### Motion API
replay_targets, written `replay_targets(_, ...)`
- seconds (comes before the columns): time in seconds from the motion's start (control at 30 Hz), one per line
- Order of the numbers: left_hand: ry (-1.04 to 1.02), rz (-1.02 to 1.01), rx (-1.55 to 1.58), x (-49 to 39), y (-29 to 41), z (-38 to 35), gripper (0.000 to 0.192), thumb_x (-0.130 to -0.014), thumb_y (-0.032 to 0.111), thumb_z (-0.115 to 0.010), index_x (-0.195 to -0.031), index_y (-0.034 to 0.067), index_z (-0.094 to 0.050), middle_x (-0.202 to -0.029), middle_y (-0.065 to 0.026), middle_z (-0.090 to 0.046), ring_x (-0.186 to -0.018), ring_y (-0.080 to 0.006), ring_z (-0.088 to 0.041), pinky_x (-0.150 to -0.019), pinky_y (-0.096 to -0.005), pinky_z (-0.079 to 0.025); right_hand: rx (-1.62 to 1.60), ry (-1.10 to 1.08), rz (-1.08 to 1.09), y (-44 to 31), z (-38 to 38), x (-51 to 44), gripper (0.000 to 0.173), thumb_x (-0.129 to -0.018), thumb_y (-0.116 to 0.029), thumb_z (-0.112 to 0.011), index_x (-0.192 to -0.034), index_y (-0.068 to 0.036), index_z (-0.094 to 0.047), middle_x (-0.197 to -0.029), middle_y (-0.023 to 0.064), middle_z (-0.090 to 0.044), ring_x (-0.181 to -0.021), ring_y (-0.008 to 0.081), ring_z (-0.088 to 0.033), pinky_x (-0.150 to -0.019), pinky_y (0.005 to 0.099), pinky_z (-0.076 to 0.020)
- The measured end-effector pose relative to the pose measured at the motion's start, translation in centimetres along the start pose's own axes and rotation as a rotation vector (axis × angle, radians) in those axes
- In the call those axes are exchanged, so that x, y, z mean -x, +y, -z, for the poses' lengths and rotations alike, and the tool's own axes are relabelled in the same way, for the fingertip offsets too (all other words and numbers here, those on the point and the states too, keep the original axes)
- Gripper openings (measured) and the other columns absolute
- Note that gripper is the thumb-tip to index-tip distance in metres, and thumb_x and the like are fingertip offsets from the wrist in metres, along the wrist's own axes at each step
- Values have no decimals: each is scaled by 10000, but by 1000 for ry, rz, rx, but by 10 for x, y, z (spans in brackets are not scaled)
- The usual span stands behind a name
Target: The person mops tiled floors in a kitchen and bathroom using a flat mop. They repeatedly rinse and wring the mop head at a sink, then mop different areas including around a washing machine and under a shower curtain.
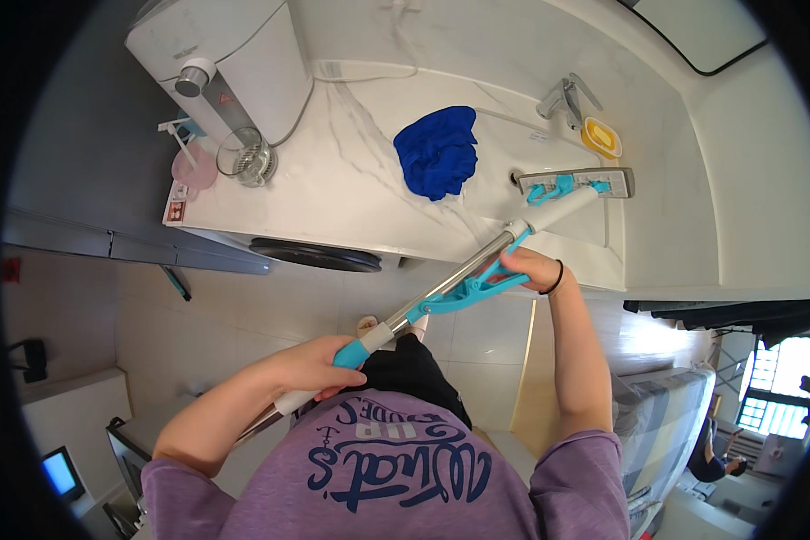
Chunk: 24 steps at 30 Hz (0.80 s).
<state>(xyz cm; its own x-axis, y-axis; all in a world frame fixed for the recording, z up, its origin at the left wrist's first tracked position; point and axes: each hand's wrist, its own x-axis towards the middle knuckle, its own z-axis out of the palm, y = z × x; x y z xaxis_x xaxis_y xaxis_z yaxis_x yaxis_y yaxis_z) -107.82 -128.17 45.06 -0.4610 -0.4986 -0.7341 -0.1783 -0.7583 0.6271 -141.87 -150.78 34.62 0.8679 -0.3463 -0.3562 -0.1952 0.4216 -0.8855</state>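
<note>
A sponge mop with a steel pole [455,275] runs diagonally across the view. Its flat head [574,183] rests in or just over the white sink [553,145], near the drain. My left hand [334,370] is closed around the blue and white grip on the pole, in front of my body. My right hand [532,268], with a black band at the wrist, holds the turquoise squeeze lever [476,291] below the head. A crumpled blue cloth [437,154] lies on the counter, left of the sink. A faucet [568,101] stands behind the sink.
A yellow soap dish [601,138] sits at the sink's back right. On the left of the counter [351,202] stand a white water dispenser [263,74], a glass pitcher [248,158] and a pink container [194,165]. A person [715,459] is far off at lower right, near a bed [668,418].
</note>
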Motion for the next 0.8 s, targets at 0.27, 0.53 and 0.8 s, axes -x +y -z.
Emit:
replay_targets(0.27,-55,6,102,4,8,9,171,-866,114,-660,-910,41,-511,-620,-12,-498,-459,-92,-494,-402,-241,-386,111,-366,-224,-22,-34,8,437,-890,-423,-626,-928,13,-643,-750,34,-571,-636,95,-509,-573,239,-362)
replay_targets(0.53,-93,-68,118,-38,9,20,160,-834,124,-657,-886,46,-527,-632,-4,-490,-467,-84,-487,-385,-247,-393,-689,299,-13,70,-156,39,399,-918,-403,-581,-913,-6,-539,-671,-20,-427,-568,59,-356,-529,210,-281)
replay_targets(0.8,-115,-137,134,-83,7,3,166,-780,120,-645,-815,19,-517,-578,-47,-512,-428,-116,-487,-378,-259,-392,-970,520,188,77,-219,6,454,-935,-497,-507,-824,-57,-516,-619,-26,-345,-511,79,-299,-496,233,-254)
